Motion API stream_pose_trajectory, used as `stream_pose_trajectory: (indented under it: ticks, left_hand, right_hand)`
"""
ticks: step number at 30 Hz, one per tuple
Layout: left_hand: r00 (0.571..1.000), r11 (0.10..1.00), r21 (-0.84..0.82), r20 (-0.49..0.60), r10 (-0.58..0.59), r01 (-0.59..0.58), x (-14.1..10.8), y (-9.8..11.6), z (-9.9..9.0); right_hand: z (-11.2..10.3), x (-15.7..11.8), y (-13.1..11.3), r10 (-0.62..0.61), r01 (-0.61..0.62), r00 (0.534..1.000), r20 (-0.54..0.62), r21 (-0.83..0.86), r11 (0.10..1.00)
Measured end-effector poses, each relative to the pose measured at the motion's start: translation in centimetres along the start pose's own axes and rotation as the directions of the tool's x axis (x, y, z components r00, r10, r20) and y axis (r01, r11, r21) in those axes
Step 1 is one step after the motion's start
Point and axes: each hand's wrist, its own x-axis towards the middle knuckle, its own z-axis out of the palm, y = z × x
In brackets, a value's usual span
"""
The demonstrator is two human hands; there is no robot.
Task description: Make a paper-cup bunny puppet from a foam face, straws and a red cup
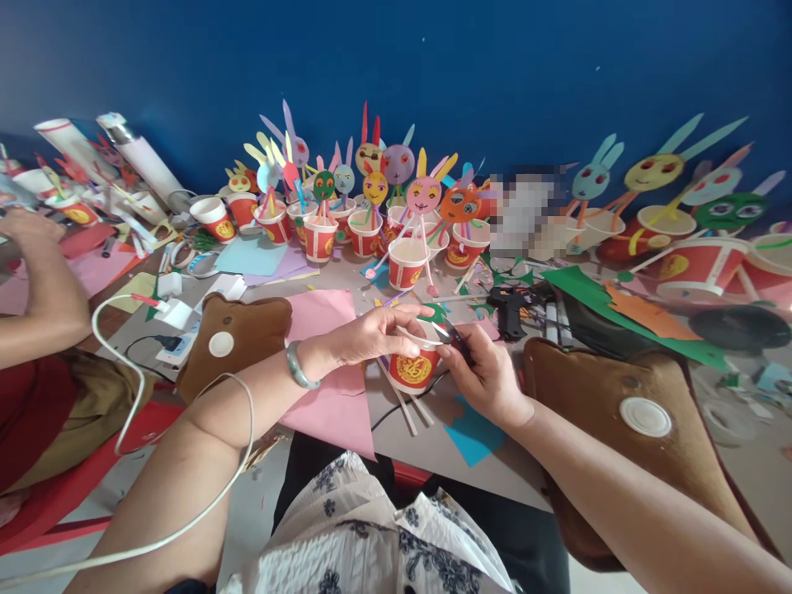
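A red and white paper cup [411, 373] stands near the middle of the table, with pale strips [405, 406] lying in front of it. My left hand [384, 334] is at the cup's left rim, fingers bent in a pinch; what lies between them is too small to name. Dark-handled scissors [456, 337] are in my right hand [486, 371], their blades pointing left over the cup's opening. Behind the cup shows a piece of green paper [435, 313]. Pink paper [327, 363] lies under my left forearm, and a blue scrap [473, 431] lies below my right hand.
Cups with paper rabbit faces [424, 195] line the wall side. A black glue gun [512, 312] lies right of centre. Brown cushions [247, 330] flank my arms. A white cable [252, 412] crosses my left arm. Another person's arm [46, 289] is at far left.
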Motion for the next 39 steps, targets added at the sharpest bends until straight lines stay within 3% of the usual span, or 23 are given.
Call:
stream_pose_trajectory:
  ticks: [6,9,15,20,27,35,39]
  left_hand:
    - [0.999,0.995,0.094,-0.011,0.041,-0.04,-0.2,0.1,-0.5]
    - [0.999,0.996,0.069,0.005,0.049,-0.049,-0.1,-0.1,-0.6]
    - [0.998,1.0,-0.026,-0.064,-0.003,0.001,0.1,-0.4,-0.4]
    - [1.0,0.999,0.053,-0.003,0.006,-0.006,-0.2,0.5,-0.4]
    - [0.999,0.999,-0.02,0.015,-0.028,0.028,-0.2,0.6,-0.3]
    - [0.992,0.993,-0.093,-0.109,0.064,-0.074,0.0,-0.5,0.2]
    - [0.997,0.993,-0.12,-0.076,0.01,-0.019,0.0,-0.8,0.5]
  right_hand:
    - [0.1,0.0,0.1,-0.004,0.005,1.0,-0.011,0.034,0.999]
    - [0.1,0.0,0.1,0.003,-0.002,1.0,-0.02,0.044,0.999]
    - [0.1,0.1,0.1,0.03,-0.029,0.999,-0.019,0.047,0.998]
    - [0.0,0.0,-0.1,0.019,-0.021,0.999,0.033,0.076,0.997]
    - [-0.1,0.0,-0.2,0.014,-0.018,0.999,0.047,0.093,0.996]
    - [0.0,0.0,0.1,0.164,-0.156,0.982,-0.096,0.091,0.984]
    - [0.1,-0.1,0.1,0.156,-0.147,0.983,-0.095,0.092,0.985]
